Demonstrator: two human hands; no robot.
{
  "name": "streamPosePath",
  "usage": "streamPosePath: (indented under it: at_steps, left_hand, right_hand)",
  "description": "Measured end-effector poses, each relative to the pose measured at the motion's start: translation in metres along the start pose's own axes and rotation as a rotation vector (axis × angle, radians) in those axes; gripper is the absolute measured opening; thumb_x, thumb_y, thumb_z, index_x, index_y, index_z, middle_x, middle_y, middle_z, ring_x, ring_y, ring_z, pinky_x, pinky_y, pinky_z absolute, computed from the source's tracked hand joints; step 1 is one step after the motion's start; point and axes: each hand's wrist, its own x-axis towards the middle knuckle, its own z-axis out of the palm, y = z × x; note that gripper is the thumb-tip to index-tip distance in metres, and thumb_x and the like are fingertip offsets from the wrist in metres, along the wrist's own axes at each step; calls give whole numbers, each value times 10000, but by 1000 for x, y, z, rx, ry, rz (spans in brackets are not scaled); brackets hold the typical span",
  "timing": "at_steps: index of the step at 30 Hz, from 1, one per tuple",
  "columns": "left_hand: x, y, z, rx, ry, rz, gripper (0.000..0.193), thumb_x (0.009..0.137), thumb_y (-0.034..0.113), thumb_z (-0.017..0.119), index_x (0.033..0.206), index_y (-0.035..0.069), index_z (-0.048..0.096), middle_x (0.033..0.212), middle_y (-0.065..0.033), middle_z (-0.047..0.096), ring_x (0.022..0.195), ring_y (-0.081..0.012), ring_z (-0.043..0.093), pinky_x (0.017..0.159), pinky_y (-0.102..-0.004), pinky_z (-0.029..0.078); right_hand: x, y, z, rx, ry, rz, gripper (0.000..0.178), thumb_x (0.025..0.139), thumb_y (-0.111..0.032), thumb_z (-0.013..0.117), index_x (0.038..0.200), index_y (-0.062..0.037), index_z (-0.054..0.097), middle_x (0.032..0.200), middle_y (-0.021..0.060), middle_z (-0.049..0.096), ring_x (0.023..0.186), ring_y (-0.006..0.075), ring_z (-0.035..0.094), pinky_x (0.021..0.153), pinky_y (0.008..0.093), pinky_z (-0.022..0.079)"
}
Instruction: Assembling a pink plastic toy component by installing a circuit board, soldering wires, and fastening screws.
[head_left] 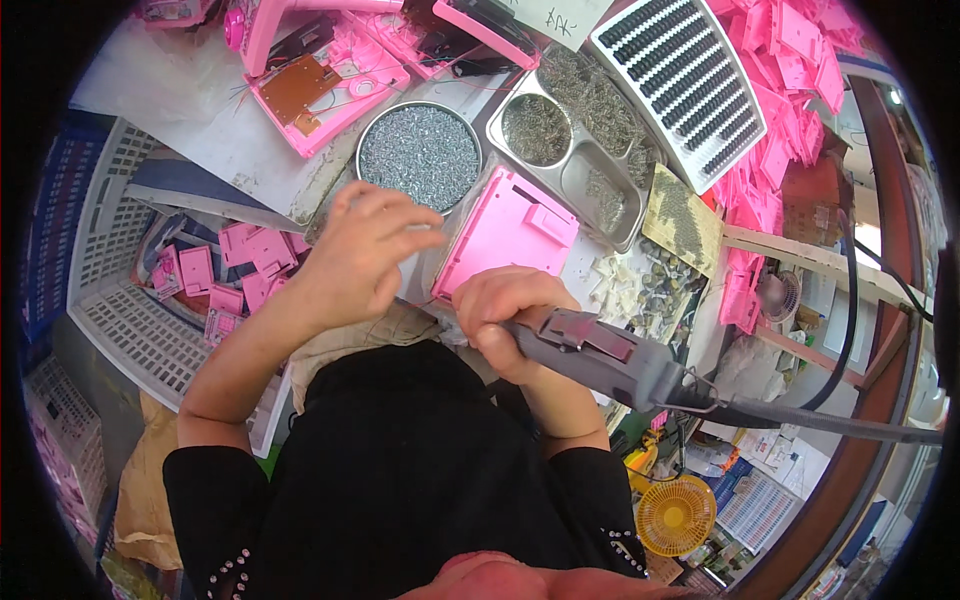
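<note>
Two hands, right hand (505, 315) gripping grey power screwdriver (600, 355), left hand (360, 255) raised beside

Ahead of you sits a round pan of screws (420, 152), and right of it a steel tray (590, 180) with more screws in its compartments. Farther right you see a white slotted rack (680, 80) beside a heap of pink parts (790, 70). To your left, a white basket (130, 320) holds pink pieces (235, 270). A yellow fan (675, 515) lies low at your right.
</note>
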Motion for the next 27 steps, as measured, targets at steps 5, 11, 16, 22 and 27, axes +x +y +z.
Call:
streamPosePath:
  at_steps: [5, 11, 16, 22, 27]
  left_hand:
    - [7, -10, 14, -42, 28, 54, 426, 747, -16, 615, 1155, 76, 696, 1228, -72, 693, 1154, -303, 599, 1035, -492, 398]
    - [59, -4, 56, -90, 19, 274, 258, 836, 141, 674, 1087, 113, 727, 1228, -38, 707, 1289, -220, 583, 1119, -508, 377]
    - [61, 4, 76, 6, -269, 283, 384, 839, 202, 728, 1215, 129, 704, 1353, -24, 666, 1364, -218, 544, 1199, -552, 294]
    - [64, 16, 74, 88, -244, 284, 331, 834, 210, 755, 1157, 142, 733, 1301, 0, 688, 1365, -192, 539, 1210, -573, 238]
    - [66, 20, 70, 156, -273, 275, 312, 839, 214, 757, 1144, 153, 739, 1279, 2, 692, 1352, -202, 548, 1210, -581, 215]
  right_hand:
    - [3, 17, 3, -208, -91, -188, 213, 752, 35, 745, 858, -51, 582, 685, 74, 628, 613, 243, 658, 618, 357, 551]
    - [3, 17, 1, -314, -93, -210, 206, 799, 44, 728, 878, -68, 574, 658, 58, 614, 585, 238, 654, 613, 383, 568]
    - [-13, -26, -50, -31, 100, -216, 235, 944, -187, 737, 988, -56, 546, 609, 29, 564, 529, 167, 548, 568, 334, 490]
    - [-49, -23, -91, -198, 398, -202, 215, 985, -154, 672, 1062, -47, 502, 606, 49, 521, 486, 139, 468, 537, 349, 444]
    - [-45, -20, -98, -265, 363, -212, 185, 966, -76, 660, 1046, -34, 499, 686, 58, 569, 558, 134, 522, 556, 318, 457]
